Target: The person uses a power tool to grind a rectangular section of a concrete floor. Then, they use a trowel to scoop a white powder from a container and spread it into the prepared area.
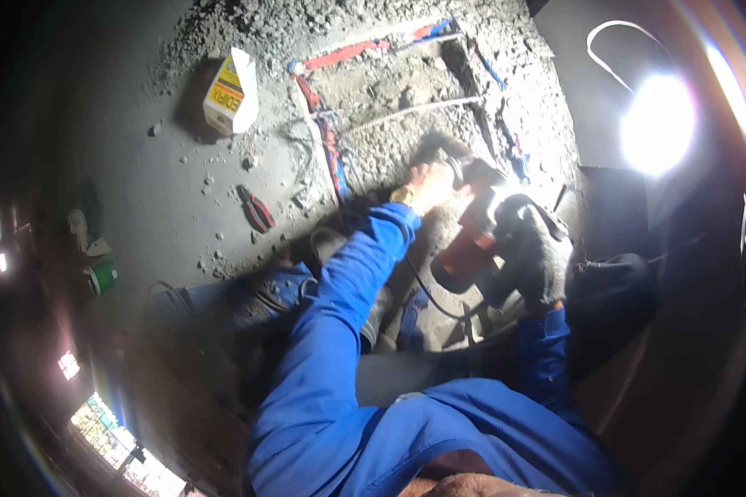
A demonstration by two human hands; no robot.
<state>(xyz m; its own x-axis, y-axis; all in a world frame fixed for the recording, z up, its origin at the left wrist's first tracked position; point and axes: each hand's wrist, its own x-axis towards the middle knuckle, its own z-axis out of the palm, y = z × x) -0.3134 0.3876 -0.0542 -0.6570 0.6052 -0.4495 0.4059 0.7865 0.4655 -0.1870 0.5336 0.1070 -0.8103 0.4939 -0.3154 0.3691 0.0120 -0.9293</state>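
An orange and dark corded rotary hammer (464, 248) lies between my two hands over a broken-up recess in concrete. My right hand (537, 253), in a grey work glove, is closed around its rear part. At the tool's front end my bare left hand (431, 186), with a watch at the wrist, has its fingers wrapped on it; glare and blur hide some of the grip. The tool's tip cannot be made out. Ahead lies the recess (398, 79), its edges marked by red and blue strips, with a thin pale rod (414, 110) across it.
Rubble (249, 25) surrounds the recess. To the left are a yellow-and-white carton (228, 91), red-and-black pliers (258, 211) and a green container (103, 277). A bright lamp (659, 124) glares at right. A black cord (427, 290) runs near the tool.
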